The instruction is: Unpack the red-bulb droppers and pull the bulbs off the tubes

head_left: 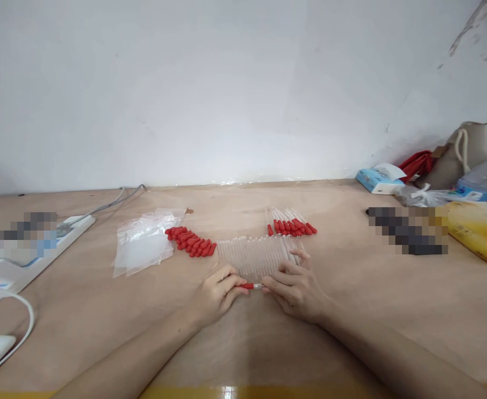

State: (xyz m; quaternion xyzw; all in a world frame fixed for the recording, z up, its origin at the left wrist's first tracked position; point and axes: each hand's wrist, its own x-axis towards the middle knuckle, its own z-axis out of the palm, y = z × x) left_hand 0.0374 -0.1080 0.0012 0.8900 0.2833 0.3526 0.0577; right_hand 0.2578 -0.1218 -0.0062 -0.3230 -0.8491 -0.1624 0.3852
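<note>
Just in front of me, my left hand (221,287) pinches a red rubber dropper bulb (247,286), partly hidden by the fingers. My right hand (296,287) grips a clear dropper tube (257,286), its short visible end meeting the bulb's mouth. How deep the tube sits inside cannot be seen. Behind both hands lies a row of clear tubes (243,256), side by side, with the right fingers over its right end. Loose red bulbs (191,241) are heaped beyond my left hand. Farther back on the right lie several droppers with red bulbs fitted (292,226).
Clear plastic bags (145,244) lie left of the loose bulbs. A white power strip (75,224) with cables runs along the far left. At right are a blurred dark object (409,231), a yellow package (482,230) and a blue tissue pack (378,182). A wall closes off the back.
</note>
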